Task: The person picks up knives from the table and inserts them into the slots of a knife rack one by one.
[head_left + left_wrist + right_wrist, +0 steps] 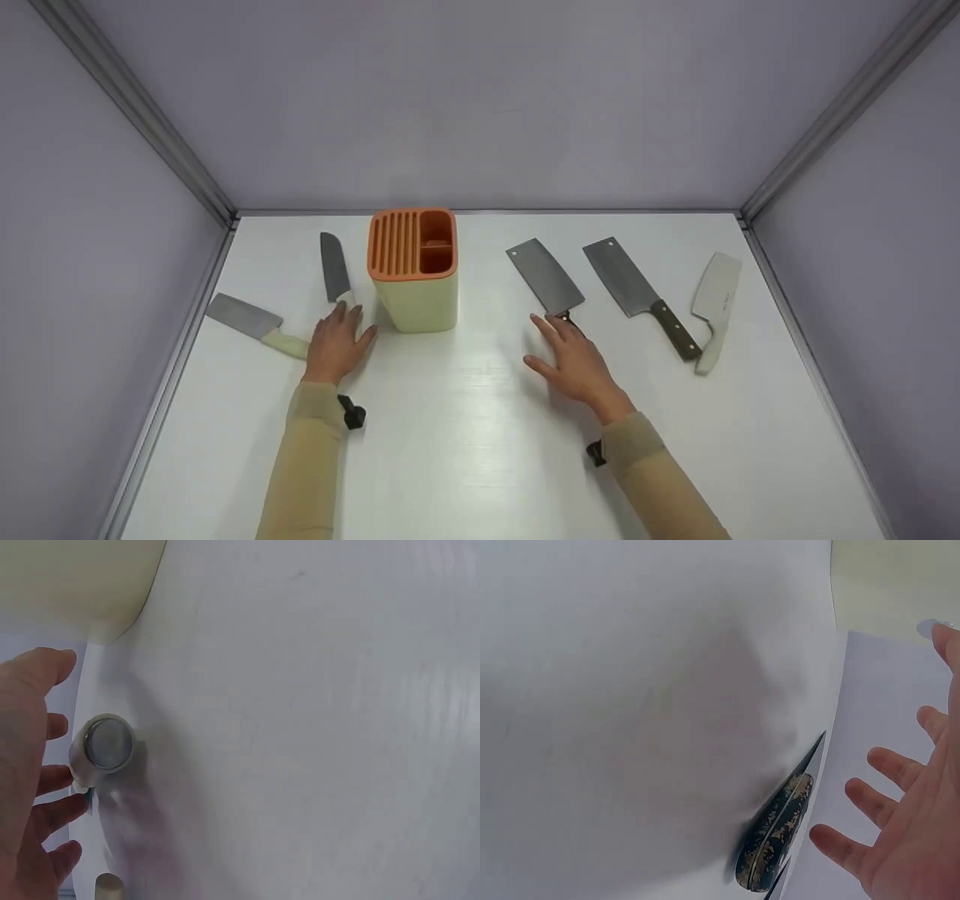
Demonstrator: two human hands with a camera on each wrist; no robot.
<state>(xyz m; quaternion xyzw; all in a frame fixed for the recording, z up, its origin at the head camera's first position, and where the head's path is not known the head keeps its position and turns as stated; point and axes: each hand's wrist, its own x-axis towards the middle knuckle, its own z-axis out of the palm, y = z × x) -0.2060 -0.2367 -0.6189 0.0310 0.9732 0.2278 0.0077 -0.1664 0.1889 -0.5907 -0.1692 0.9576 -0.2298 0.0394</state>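
Observation:
My left hand [336, 345] hovers over the pale handle of a santoku-shaped knife [334, 266], left of the knife block. The left wrist view shows that handle's round grey-capped end [110, 744] beside my loosely bent fingers [56, 814]; contact is unclear. My right hand [577, 364], fingers spread, is above the handle of a cleaver [546, 276] and partly hides it. In the right wrist view this dark, mottled handle [776, 832] lies apart from my fingers [874, 802]. Between my hands stands a cream knife block [420, 307] with an orange slotted top [396, 244].
A cream-handled cleaver [244, 315] lies left of my left hand. On the right lie a cleaver with a dark riveted handle [675, 328] and a white knife [718, 296], their handle ends close together. Walls bound the white table [480, 450] behind and on both sides.

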